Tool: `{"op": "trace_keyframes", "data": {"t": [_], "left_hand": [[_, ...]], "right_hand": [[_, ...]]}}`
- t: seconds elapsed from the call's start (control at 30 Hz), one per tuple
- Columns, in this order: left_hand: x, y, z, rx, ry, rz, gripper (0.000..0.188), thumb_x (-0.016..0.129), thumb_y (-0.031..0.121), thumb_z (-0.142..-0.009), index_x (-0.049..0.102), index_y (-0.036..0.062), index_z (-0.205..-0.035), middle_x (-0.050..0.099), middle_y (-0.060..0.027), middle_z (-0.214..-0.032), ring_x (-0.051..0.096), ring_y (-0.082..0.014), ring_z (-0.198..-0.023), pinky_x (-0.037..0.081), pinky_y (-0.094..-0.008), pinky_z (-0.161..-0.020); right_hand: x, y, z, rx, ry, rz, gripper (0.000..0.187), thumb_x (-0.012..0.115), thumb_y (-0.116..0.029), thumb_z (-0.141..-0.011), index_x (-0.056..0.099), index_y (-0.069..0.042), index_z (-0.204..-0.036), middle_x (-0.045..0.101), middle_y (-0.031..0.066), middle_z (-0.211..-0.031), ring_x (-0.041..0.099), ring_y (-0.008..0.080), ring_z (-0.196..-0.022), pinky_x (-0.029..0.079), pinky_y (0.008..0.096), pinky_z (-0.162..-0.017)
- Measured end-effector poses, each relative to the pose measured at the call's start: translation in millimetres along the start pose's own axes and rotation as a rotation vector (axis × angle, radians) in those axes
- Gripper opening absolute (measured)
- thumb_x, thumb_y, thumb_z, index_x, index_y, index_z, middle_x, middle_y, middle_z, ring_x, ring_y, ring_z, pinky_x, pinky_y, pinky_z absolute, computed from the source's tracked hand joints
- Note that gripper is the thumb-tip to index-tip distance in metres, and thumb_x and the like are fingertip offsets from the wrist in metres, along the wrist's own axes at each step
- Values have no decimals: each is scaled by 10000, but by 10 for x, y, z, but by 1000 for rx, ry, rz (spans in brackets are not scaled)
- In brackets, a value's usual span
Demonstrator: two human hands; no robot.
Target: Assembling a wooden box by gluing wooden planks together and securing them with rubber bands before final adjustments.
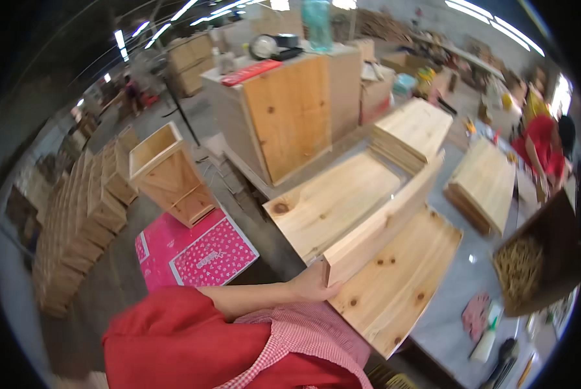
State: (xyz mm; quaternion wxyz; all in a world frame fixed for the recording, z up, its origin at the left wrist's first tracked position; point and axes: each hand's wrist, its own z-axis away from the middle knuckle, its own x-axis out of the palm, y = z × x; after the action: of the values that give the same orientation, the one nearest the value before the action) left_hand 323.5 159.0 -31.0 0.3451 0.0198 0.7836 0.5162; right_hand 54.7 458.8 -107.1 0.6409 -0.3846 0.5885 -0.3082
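My left hand [315,284] is closed around the near end of a narrow pale wooden board [384,223] that stands on its edge. The board runs away from me between two flat knotty panels: a left panel [336,198] and a right panel [400,272]. Whether the board is joined to either panel, I cannot tell. At its far end lies a stack of wooden panels [413,126]. My right hand does not show.
Rightward on the grey table [446,324] are another panel stack [483,181], a carton [543,253] of tan pieces, a glue bottle [485,340] and a pink cloth [476,316]. Leftward, a wooden box [174,175] stands on a pink carton [199,249]. A person in red [543,149] is at far right.
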Motion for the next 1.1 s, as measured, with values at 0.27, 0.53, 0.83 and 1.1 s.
{"op": "trace_keyframes", "data": {"t": [0.27,0.53,0.83,1.1], "left_hand": [[-64,-1,-82,-182,-205,166,737,685,199,-811,300,-56,-1386,505,-237,-1256,480,-303,-1200,365,-380,-1036],[-31,-34,-71,16,-70,142,681,671,176,-811,377,-76,-1372,558,-278,-1234,560,-303,-1163,440,-395,-994],[-113,164,-69,146,-59,218,414,634,140,-826,533,1,-1203,617,-221,-899,626,-341,-816,504,-404,-744],[-230,172,-98,47,-131,296,515,598,99,-786,533,37,-1293,643,-223,-1088,642,-379,-1018,515,-411,-886]], "right_hand": [[543,-722,-245,-370,-208,43,302,484,-210,-1032,637,13,-1167,692,166,-995,673,241,-879,570,367,-788],[674,-1379,-61,-619,-284,129,297,482,-200,-1030,630,12,-1174,685,159,-1016,667,247,-897,562,371,-804],[635,-1844,155,-767,-245,272,292,478,-190,-1027,623,11,-1182,677,152,-1039,659,254,-918,553,377,-823],[215,-2235,269,-858,-86,397,288,475,-180,-1025,617,10,-1189,670,145,-1060,653,261,-937,544,382,-839]]}}
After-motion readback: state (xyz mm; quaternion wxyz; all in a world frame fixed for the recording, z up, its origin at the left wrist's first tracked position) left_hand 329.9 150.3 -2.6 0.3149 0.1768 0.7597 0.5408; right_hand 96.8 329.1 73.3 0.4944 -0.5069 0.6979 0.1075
